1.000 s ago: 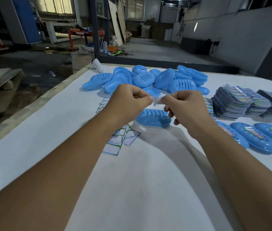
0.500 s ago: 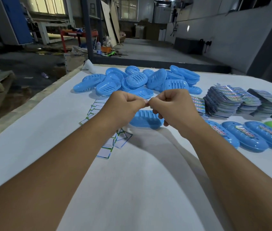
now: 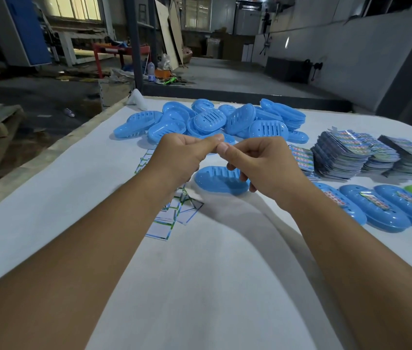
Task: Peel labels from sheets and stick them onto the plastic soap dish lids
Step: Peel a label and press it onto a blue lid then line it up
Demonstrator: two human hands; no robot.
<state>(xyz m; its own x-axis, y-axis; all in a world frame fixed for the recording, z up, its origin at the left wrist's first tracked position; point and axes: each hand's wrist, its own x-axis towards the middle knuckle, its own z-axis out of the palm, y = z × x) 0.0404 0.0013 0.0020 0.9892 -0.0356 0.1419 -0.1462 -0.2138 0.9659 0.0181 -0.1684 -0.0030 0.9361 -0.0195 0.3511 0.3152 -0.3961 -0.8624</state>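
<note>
Mid-frame, left hand (image 3: 179,157) and right hand (image 3: 258,162) pinch something hidden, thumbs touching, directly above an unlabelled blue oval plastic lid (image 3: 218,181) lying crosswise.

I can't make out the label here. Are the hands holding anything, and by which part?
Cannot be told. The left hand and right hand meet fingertip to fingertip as if pinching something above a blue lid, but nothing between them shows.

A white-covered tabletop (image 3: 48,223) carries a single blue oval plastic soap dish lid (image 3: 221,181) near its middle. Beyond that lid lies a heap of blue slotted plastic lids (image 3: 212,121). Left of it, spent white backing sheets with green-blue borders (image 3: 172,213) lie scattered. To its right stand stacks of colourful label sheets (image 3: 351,155), and nearer, a row of labelled blue lids (image 3: 376,210).
</note>
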